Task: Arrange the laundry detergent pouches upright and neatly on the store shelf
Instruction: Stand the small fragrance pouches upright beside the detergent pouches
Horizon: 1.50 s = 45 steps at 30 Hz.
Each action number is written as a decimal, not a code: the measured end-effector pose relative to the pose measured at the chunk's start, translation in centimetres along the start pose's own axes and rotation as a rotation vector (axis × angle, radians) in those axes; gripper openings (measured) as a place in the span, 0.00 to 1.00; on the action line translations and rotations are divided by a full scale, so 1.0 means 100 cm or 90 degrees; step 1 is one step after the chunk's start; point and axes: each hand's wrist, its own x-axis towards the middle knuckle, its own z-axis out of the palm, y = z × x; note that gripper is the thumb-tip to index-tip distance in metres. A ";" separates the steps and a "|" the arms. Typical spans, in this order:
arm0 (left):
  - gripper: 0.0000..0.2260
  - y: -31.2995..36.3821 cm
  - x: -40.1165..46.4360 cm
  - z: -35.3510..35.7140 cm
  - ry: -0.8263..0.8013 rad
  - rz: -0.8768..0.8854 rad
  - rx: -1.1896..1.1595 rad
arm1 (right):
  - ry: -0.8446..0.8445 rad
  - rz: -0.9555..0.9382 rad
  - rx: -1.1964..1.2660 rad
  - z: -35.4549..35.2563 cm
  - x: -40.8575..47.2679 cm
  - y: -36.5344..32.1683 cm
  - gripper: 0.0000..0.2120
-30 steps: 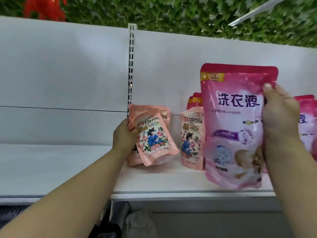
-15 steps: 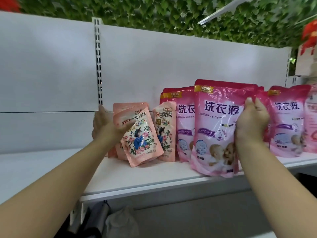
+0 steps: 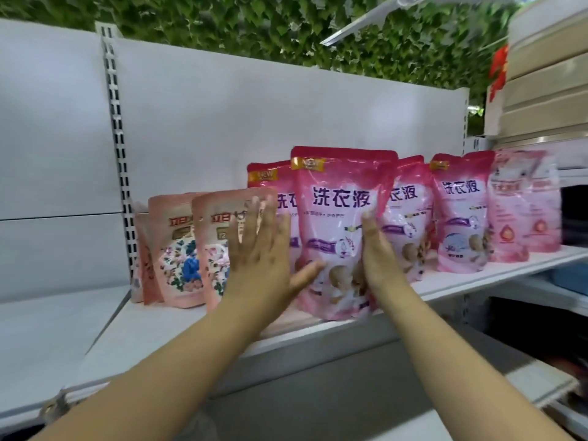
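White shelf (image 3: 318, 332) — both flat hands steady upright pink pouch (image 3: 340, 218).

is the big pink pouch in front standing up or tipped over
Upright. The big pink pouch stands on its base near the shelf edge, top seal uppermost, between the left hand and right hand.

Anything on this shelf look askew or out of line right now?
Yes. The big pink pouch between the hands sits forward of its row, at the shelf edge. The small peach pouches at left lean and overlap unevenly.
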 end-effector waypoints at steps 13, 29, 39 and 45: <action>0.45 0.009 0.006 0.018 -0.205 -0.101 -0.060 | 0.014 0.021 -0.024 0.025 0.025 0.017 0.28; 0.44 -0.041 0.005 0.005 -0.292 -0.105 0.061 | 0.032 -0.001 -0.005 0.019 0.037 0.030 0.27; 0.44 -0.044 0.013 0.012 -0.263 -0.056 -0.027 | 0.062 0.005 0.029 0.023 0.036 0.029 0.27; 0.48 -0.026 0.027 0.012 -0.232 -0.141 -0.114 | 0.104 -0.008 0.026 0.023 0.036 0.033 0.29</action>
